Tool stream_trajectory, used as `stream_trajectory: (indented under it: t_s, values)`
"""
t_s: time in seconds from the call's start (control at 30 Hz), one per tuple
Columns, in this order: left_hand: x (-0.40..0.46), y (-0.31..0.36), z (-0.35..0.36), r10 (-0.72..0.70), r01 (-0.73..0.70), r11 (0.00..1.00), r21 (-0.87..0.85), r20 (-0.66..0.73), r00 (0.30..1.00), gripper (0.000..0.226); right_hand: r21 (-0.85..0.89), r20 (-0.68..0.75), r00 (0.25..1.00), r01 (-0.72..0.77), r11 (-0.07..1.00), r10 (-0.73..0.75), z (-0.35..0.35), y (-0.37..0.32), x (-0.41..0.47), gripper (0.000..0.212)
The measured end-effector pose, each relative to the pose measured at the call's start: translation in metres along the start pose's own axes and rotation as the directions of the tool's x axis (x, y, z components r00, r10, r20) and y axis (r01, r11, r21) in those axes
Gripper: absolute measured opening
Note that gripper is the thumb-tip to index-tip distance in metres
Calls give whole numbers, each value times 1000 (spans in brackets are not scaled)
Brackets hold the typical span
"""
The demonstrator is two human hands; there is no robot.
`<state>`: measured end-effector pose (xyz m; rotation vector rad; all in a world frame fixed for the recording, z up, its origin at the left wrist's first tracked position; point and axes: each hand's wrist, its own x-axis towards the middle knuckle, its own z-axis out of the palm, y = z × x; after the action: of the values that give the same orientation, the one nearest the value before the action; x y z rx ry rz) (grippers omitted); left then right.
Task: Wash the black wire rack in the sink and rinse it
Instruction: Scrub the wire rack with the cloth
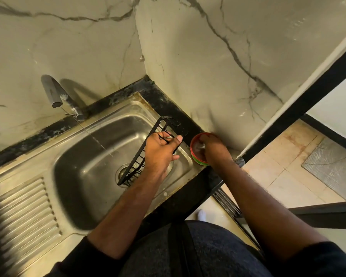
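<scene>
Okay, left to right. Drainboard (22, 208) at far left, ribbed steel. Tap (54, 92) above on the back ledge, thin stream running into the sink (84, 176), landing mid-basin, clear of the rack. Drain (122, 172) sits low in the basin, partly behind the rack.

Rack (142, 154): black wire, standing tilted in the right half of the sink, lower end down by the drain, top end with its hooks up near the sink's right rim. Left hand (160, 152) grips it near the upper part, fingers curled through the wires, thumb out along the frame. Looks light and stiff, thin wire, open grid, so one hand is likely enough to steady it. Wet or soapy wire will probably be slippery; hooking fingers through the grid or taking the outer frame bar seems the safest hold. Thin cross-wires may bend if squeezed hard.

Right of the sink, on the black counter (168, 108) edge: small red-and-green tub (196, 152), pale contents, probably soap. Right hand (210, 144) is down in it, fingers bent; whether it holds a scrubber can't be told, blurred.

Marble-look wall (188, 47) behind. Tiled floor (288, 166) far right.

Judgement: soaping-up step, scrubbing not begun.
</scene>
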<state>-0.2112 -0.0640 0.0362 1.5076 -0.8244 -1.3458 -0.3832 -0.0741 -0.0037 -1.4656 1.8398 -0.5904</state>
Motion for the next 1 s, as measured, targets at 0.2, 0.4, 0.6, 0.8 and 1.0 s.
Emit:
stream_trajectory:
  t_s: [0.2, 0.4, 0.6, 0.8, 1.0]
  values:
    - [1, 2, -1, -2, 2, 1000, 15, 4, 1000, 32, -268, 114, 993, 7, 963, 24, -8, -3, 2, 35]
    - [2, 2, 3, 24, -24, 999, 40, 10, 1000, 26, -330, 5, 1000, 23, 944, -22, -22, -5, 8, 35]
    - [0, -1, 8, 42, -43, 996, 76, 22, 999, 31, 234, 39, 973, -232, 944, 229, -28, -16, -2, 28]
    - [-1, 2, 9, 45, -47, 996, 71, 24, 999, 25, 542, 73, 931, -338, 770, 358, -31, -17, -3, 17]
    - [1, 0, 7, 46, -48, 996, 76, 28, 999, 27, 25, 90, 981, -176, 984, 174, -29, -11, -1, 55]
